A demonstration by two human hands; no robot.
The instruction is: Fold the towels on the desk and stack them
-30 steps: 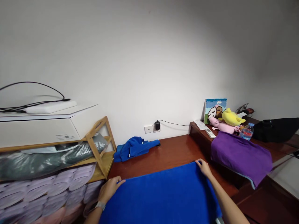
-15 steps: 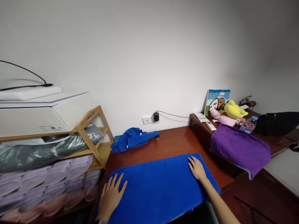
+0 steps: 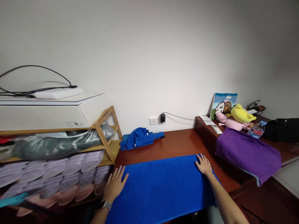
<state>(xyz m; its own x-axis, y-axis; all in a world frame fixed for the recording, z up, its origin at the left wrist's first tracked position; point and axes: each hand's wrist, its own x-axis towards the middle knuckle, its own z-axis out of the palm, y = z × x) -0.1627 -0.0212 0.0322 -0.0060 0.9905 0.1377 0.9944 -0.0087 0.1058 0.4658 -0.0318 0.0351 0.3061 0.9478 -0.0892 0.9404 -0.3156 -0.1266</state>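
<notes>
A blue towel [image 3: 161,186] lies spread flat over the reddish-brown wooden desk [image 3: 177,143], its near edge reaching the desk's front. My left hand [image 3: 116,184] rests palm down on the towel's far left corner, fingers apart. On the far right corner lies my right hand [image 3: 203,165], also flat with the fingers spread. Both hands hold nothing. Behind the towel, a crumpled blue cloth [image 3: 140,138] sits against the wall at the desk's back left.
At left stands a wooden rack [image 3: 108,137] with lilac and pink slippers [image 3: 70,166] and a white box [image 3: 46,115] on top. A raised ledge at right bears plush toys [image 3: 243,113], a water bottle [image 3: 257,129], a remote [image 3: 216,129] and a purple towel [image 3: 247,154].
The view has turned a little to the left, so everything sits further right. My left hand has slid up to the towel's far left corner, and my right hand to its far right corner.
</notes>
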